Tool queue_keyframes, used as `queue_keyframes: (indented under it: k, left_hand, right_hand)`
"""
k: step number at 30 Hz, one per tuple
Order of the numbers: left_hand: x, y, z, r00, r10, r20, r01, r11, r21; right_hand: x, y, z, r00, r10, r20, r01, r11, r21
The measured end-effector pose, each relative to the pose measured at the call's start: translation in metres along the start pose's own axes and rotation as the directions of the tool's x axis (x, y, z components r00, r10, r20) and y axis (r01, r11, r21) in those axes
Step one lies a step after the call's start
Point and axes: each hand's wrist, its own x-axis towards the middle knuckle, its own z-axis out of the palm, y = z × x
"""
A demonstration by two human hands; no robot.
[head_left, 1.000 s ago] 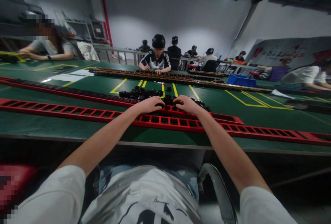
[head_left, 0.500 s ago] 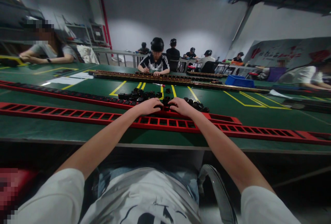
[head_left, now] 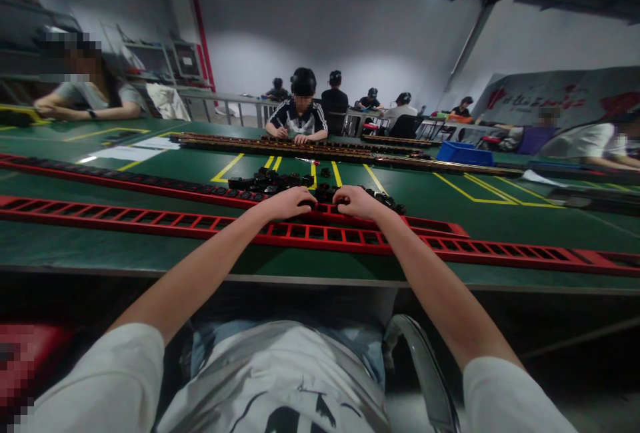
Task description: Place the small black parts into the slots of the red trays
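Note:
Fingers curled, my left hand [head_left: 293, 203] grips a small black part at the far red slotted frame [head_left: 240, 202]. My right hand [head_left: 354, 202] is just to the right, its fingers closed on another small black part. Black parts fill the left stretch of that frame, while its right end has open slots. A pile of loose black parts [head_left: 267, 181] lies behind my left hand, and more of them [head_left: 387, 202] lie beyond my right hand. Nearer to me, a second red frame [head_left: 320, 236] with empty slots runs across the green table.
Long dark strips [head_left: 280, 148] lie across the table farther back, with a blue bin [head_left: 464, 154] to the right. A person [head_left: 299, 113] sits opposite. White papers [head_left: 135, 150] lie at the left, and a small red-tipped tool [head_left: 309, 161] lies behind the pile.
My right hand has moved slightly right, away from my left hand, and its fingers have curled in more. My left hand has barely moved. The gap between them is wider.

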Motion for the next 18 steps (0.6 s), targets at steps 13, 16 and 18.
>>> queue_keyframes:
  k: [13,16,18]
  left_hand:
    - [0.001,0.003,-0.002,1.000,-0.009,-0.004,0.009,1.000,0.011]
    - [0.001,0.002,-0.001,1.000,-0.004,-0.007,0.004,1.000,0.009]
    - [0.000,0.002,-0.001,1.000,-0.003,-0.002,0.003,1.000,0.009]
  right_hand:
    - [0.007,-0.003,0.013,0.997,-0.065,-0.052,0.062,0.996,-0.060]
    - [0.005,-0.010,0.011,0.996,-0.077,-0.041,0.077,0.997,-0.001]
    - [0.003,-0.011,0.008,0.997,-0.075,-0.034,0.076,0.997,0.027]
